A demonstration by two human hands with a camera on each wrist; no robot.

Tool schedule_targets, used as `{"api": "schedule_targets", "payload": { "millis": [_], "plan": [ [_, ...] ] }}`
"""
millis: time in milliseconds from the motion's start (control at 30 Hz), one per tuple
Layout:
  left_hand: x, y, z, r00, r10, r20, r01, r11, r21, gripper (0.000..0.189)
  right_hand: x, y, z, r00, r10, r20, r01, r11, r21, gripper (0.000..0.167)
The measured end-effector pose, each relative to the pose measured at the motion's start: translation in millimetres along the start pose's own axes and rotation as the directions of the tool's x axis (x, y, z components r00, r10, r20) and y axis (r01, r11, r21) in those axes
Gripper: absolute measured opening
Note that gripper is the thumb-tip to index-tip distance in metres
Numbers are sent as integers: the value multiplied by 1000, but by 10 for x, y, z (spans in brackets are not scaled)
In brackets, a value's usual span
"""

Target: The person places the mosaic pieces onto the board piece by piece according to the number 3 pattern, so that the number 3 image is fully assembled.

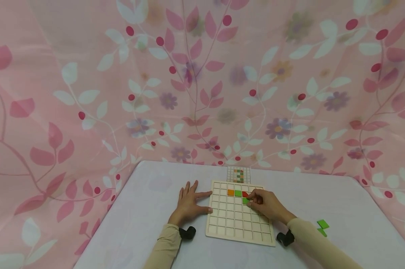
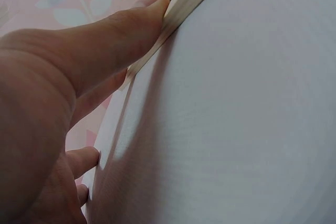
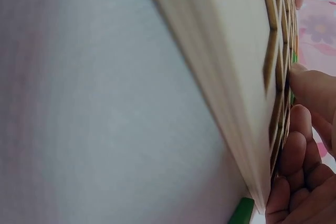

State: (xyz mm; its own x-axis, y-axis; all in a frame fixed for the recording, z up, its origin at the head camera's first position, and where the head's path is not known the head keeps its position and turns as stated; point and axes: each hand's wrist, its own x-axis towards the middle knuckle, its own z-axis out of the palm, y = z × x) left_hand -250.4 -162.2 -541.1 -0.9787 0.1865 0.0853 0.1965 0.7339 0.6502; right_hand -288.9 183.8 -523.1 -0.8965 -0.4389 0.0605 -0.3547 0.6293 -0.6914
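Observation:
A wooden grid board (image 1: pixel 226 224) lies flat on the white table. My left hand (image 1: pixel 189 203) has its fingers spread, the thumb (image 2: pixel 121 40) and index finger resting at the board's left edge. Over the board's upper right part is my right hand (image 1: pixel 267 203), fingers curled, thumb and index finger pinching a green tile (image 1: pixel 245 201). Just above that tile sits a red piece (image 1: pixel 245 194), partly covered by the index fingertip. In the same row to its left are another green tile (image 1: pixel 238 193) and an orange tile (image 1: pixel 230 192).
Behind the board lies a small card (image 1: pixel 239 175) printed with a coloured grid pattern. Two loose green pieces, a square (image 1: pixel 323 224) and a pointed one (image 1: pixel 322 232), lie right of the board near the right forearm. A pink floral curtain (image 1: pixel 202 93) hangs behind the table.

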Motion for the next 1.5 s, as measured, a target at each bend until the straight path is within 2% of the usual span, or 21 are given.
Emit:
{"api": "schedule_targets", "payload": {
  "millis": [167, 433, 633, 767, 1000, 1333, 1500],
  "plan": [
    [-14, 11, 17, 1000, 2, 11, -2, 1000, -13, 70, -62, 28, -30, 1000, 2, -3, -3, 1000, -17, 23],
    [4, -19, 19, 1000, 9, 6, -9, 1000, 17, 69, -239, 94, -151, 991, -91, -94, 87, 995, -37, 22],
    [11, -26, 16, 1000, -3, 6, 3, 999, 34, 69, -411, 161, -266, 974, -148, -174, 121, 980, -157, 18],
    [6, -15, 22, 1000, 5, 11, -6, 999, 33, 69, -537, 219, -405, 982, -128, -140, 97, 974, -206, 17],
    [1, -3, 9, 1000, 5, 1, -5, 1000, 24, 69, -716, 308, -659, 998, 2, -61, -16, 974, -227, 18],
    [-6, 8, 9, 1000, 3, 2, -3, 1000, 8, 69, -1006, 497, -845, 999, -1, -35, -9, 960, -279, 29],
    [-17, 32, -22, 1000, 11, -5, -11, 1000, 8, 69, -1094, 573, -875, 1000, 26, -7, -26, 960, -278, 35]
  ]
}}
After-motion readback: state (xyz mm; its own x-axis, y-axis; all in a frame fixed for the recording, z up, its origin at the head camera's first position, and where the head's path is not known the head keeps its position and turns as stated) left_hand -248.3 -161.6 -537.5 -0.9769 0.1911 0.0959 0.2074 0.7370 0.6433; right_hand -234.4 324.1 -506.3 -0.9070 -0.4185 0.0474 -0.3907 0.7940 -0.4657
